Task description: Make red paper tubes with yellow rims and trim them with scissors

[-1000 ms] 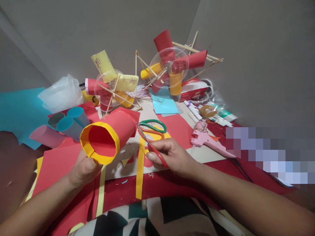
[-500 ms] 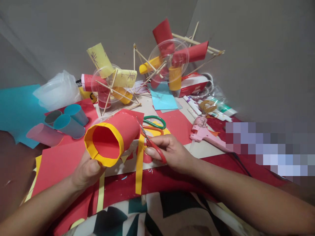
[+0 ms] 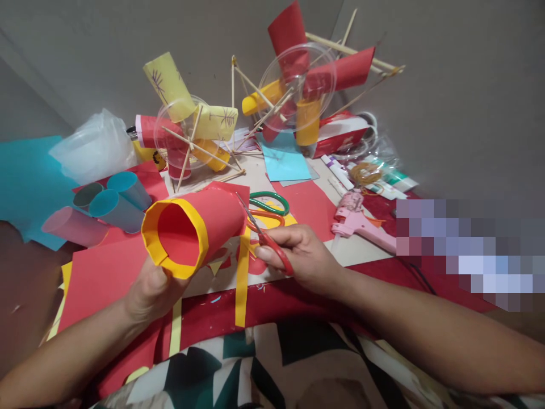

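My left hand (image 3: 154,289) is closed around the underside of a red paper tube (image 3: 221,218), its fingers mostly hidden beneath. A folded yellow paper band (image 3: 151,241) rims the tube's near end, which faces me. In my right hand (image 3: 304,258) are red-handled scissors (image 3: 276,254), their blades pointing up and left at the far end of the tube. I cannot tell whether the blades touch the paper. Below the tube's far end hangs a yellow paper strip (image 3: 242,284). Green-and-orange-handled scissors (image 3: 272,203) lie just behind.
Two stick-and-paper pinwheels (image 3: 189,139) (image 3: 298,85) stand at the back. Paper tubes (image 3: 108,210) are grouped at left. A pink glue gun (image 3: 361,221) lies at right with its cord. Red paper sheets (image 3: 102,284) and a plastic bag (image 3: 96,150) are around.
The view has shifted slightly, with the background standing higher. The tube and left hand sit a little further left and up in view. Both hands keep their holds.
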Motion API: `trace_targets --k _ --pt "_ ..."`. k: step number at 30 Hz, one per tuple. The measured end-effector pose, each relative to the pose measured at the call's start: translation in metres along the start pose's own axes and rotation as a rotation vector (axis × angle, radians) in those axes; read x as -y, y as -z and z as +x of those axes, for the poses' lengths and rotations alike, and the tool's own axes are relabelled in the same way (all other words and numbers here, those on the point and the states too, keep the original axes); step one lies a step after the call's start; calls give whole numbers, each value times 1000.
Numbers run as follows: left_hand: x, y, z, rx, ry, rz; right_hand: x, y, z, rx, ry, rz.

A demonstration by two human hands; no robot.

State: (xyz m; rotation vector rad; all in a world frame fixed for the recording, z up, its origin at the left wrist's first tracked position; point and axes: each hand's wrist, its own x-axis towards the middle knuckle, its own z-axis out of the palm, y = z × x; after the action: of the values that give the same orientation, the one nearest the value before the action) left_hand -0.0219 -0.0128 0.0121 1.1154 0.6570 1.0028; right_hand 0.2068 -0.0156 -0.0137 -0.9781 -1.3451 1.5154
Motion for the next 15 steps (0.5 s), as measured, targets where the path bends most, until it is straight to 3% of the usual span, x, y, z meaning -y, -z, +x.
trace_targets --k 5,11,15 --pt "-2 3 2 100 -30 -32 3 1 0 -10 -10 -29" --pt "-1 13 5 104 -73 76 4 4 2 70 13 -21" --pt "-4 14 5 148 -77 79 4 5 2 48 5 -47"
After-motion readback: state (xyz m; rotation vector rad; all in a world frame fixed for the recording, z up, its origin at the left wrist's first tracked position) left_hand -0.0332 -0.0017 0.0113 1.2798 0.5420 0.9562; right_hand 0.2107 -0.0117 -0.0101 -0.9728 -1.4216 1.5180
